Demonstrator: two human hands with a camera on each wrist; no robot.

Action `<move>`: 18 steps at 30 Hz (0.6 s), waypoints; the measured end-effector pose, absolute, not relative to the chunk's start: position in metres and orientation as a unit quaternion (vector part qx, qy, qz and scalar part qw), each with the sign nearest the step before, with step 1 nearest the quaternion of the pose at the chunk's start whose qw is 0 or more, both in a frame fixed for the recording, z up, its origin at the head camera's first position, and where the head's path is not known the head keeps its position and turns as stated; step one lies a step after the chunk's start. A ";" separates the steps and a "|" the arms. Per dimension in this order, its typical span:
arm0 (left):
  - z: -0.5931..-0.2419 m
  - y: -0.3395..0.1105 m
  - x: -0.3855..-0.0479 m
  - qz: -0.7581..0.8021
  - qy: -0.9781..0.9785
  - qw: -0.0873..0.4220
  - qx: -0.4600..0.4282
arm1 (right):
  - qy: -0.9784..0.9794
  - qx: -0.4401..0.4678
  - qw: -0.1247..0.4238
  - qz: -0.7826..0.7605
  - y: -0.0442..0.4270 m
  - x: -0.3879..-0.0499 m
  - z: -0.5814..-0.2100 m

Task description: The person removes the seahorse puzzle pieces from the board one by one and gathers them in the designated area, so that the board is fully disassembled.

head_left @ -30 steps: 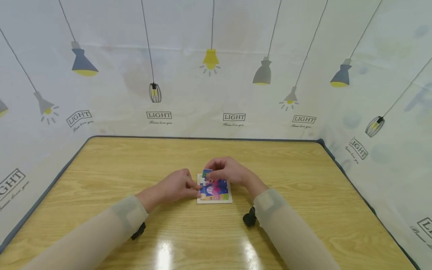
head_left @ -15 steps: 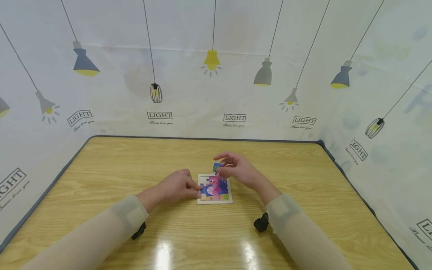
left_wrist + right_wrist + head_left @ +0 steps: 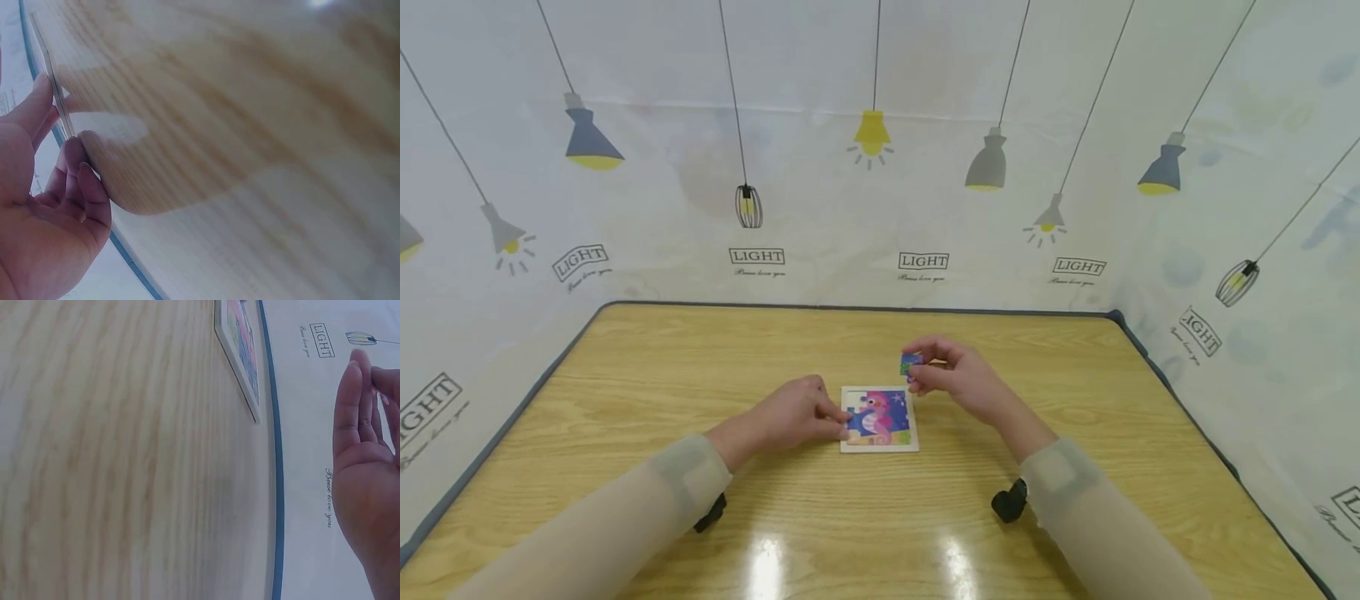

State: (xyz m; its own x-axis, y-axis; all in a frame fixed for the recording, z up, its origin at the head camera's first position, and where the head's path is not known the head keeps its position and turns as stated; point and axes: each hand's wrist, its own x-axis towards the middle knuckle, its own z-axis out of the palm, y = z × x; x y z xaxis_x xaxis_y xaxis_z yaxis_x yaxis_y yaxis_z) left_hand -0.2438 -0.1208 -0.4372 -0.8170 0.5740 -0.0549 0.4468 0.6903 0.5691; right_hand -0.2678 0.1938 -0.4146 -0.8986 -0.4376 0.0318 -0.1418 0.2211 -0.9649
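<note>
A small puzzle with a white frame (image 3: pixel 880 448) and a pink seahorse picture (image 3: pixel 877 410) lies flat on the table; its upper left corner shows a pale, uncovered patch. My left hand (image 3: pixel 790 414) grips the frame's left edge between thumb and fingers; the left wrist view has this hand (image 3: pixel 56 206) at the thin edge of the board (image 3: pixel 57 94). Beyond the frame's upper right corner, my right hand (image 3: pixel 966 379) pinches a blue and green puzzle piece (image 3: pixel 911 364) above the table. In the right wrist view the hand (image 3: pixel 369 469) is raised, with the piece not discernible.
The wooden table (image 3: pixel 700 358) has a dark blue edge (image 3: pixel 850 308) at the back. Behind it hangs a pale cloth (image 3: pixel 820 183) printed with lamps and lettering. A black wrist device (image 3: pixel 1010 501) sits under the right sleeve (image 3: pixel 1097 508).
My right hand has lifted the blue and green piece off the puzzle's upper left part and moved right with it, uncovering the seahorse's head. My left hand has stayed at the frame.
</note>
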 end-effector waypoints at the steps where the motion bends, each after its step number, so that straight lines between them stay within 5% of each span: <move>1: -0.437 -0.120 -0.244 0.277 0.912 0.116 0.279 | 0.770 -0.186 0.124 -0.598 0.196 -0.268 -0.415; 18: -0.436 -0.120 -0.243 0.283 0.909 0.111 0.284 | 0.779 -0.159 0.118 -0.595 0.228 -0.280 -0.419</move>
State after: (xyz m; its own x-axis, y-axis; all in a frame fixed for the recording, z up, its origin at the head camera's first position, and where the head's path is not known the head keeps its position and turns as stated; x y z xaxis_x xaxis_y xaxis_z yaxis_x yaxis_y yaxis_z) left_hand -0.2431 -0.1202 -0.4359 -0.8142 0.5791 -0.0409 0.4536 0.6786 0.5778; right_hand -0.2796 0.2281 -0.4189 -0.9214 -0.3886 0.0056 -0.1079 0.2420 -0.9643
